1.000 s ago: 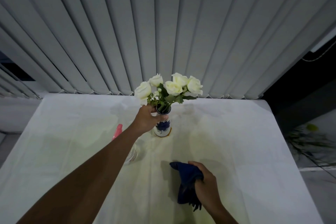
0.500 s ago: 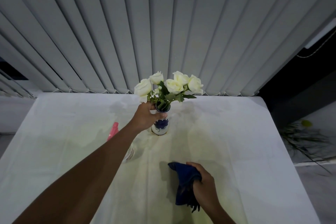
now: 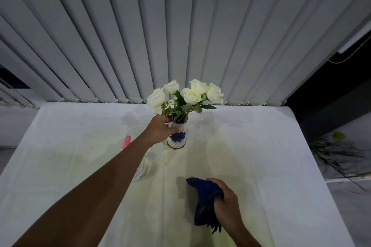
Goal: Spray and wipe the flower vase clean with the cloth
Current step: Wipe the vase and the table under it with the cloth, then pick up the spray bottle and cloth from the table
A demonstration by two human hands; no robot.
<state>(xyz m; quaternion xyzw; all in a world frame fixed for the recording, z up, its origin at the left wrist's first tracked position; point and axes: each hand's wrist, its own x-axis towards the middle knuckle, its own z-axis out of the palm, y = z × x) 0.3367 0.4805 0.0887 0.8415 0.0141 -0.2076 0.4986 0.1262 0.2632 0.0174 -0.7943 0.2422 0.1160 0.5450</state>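
On the white-covered table (image 3: 60,166), a pink-topped spray bottle (image 3: 128,143) lies half hidden behind the outstretched left arm, perhaps on its side. The left hand (image 3: 160,129) wraps the flower vase (image 3: 177,139), upright near the blinds (image 3: 180,26). Nearer, the right hand (image 3: 227,198) clutches the dark blue cloth (image 3: 204,198).

Table (image 3: 261,166): bears all items listed. Vase (image 3: 177,138): upright on the table, toward its far edge. Flowers (image 3: 186,94): in the vase. Left hand (image 3: 160,129): around the vase's upper part, on its left side. Spray bottle (image 3: 140,164): left of the vase and nearer, partly hidden under the left forearm. Cloth (image 3: 204,198): nearer than the vase, slightly right, gripped in the right hand (image 3: 226,204). Blinds (image 3: 180,36): behind the vase, beyond the table.
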